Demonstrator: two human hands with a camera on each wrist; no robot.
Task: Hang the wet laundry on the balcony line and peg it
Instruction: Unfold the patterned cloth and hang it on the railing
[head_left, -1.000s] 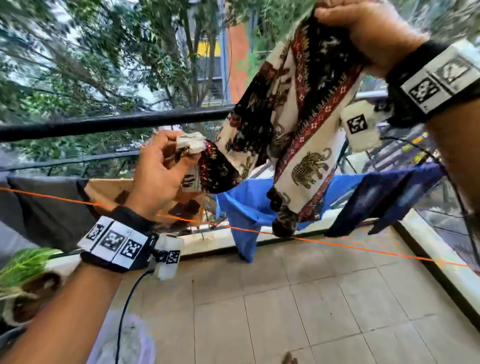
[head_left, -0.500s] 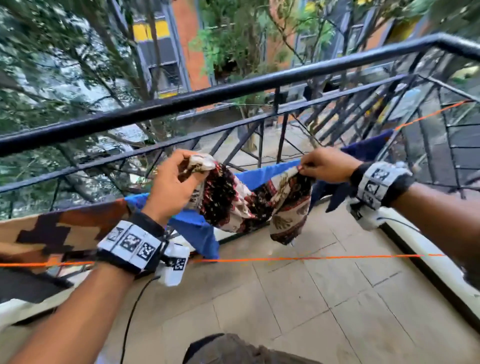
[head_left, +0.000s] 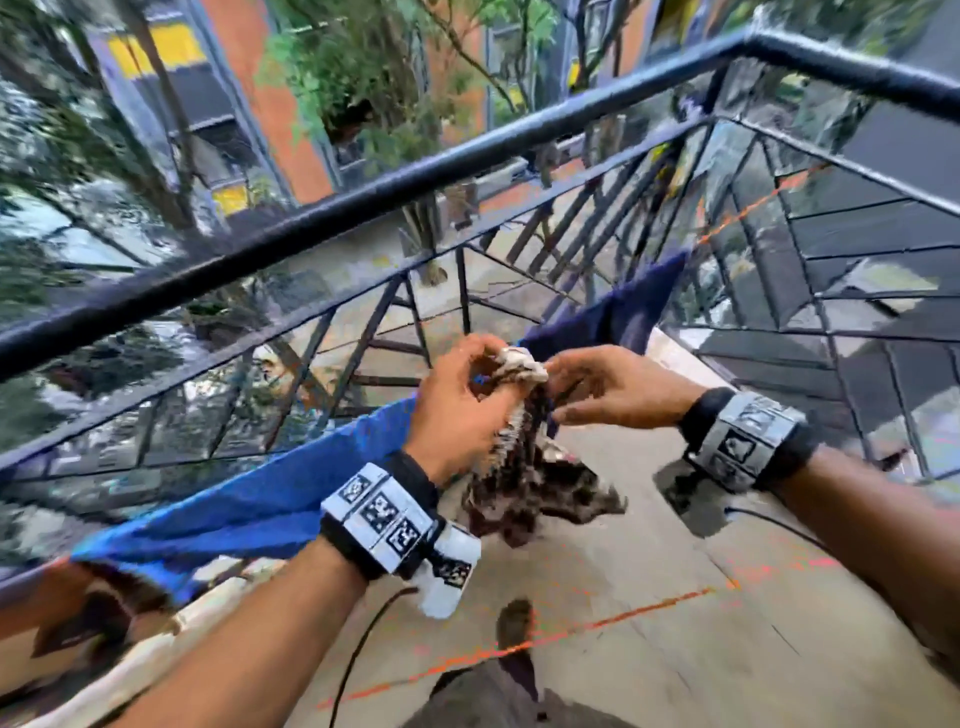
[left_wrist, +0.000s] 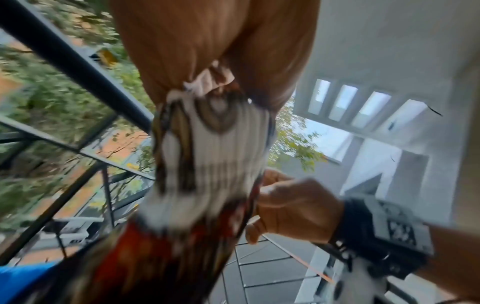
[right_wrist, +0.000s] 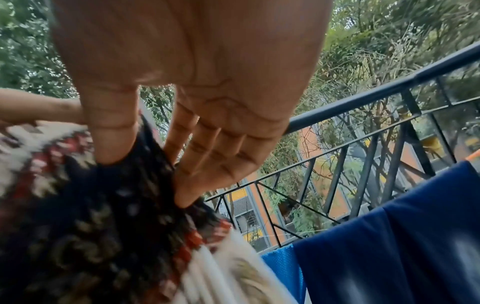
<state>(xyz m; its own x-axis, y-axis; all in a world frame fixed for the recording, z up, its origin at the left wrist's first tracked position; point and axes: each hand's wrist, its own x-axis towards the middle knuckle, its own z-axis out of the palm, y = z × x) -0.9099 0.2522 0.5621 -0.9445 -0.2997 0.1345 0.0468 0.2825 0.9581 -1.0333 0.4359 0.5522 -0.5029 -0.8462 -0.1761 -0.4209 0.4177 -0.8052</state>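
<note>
While the left hand (head_left: 457, 410) grips the bunched patterned cloth (head_left: 524, 467), the right hand's (head_left: 613, 395) fingers pinch it.

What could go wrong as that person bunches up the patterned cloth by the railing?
The black, red and cream patterned cloth is bunched up, gripped mainly by the left hand; the right hand only pinches it with thumb and forefinger, so it may slip to the floor. It hangs close to the black metal railing and could go over. No pegs are visible, and the orange line sits low.
</note>
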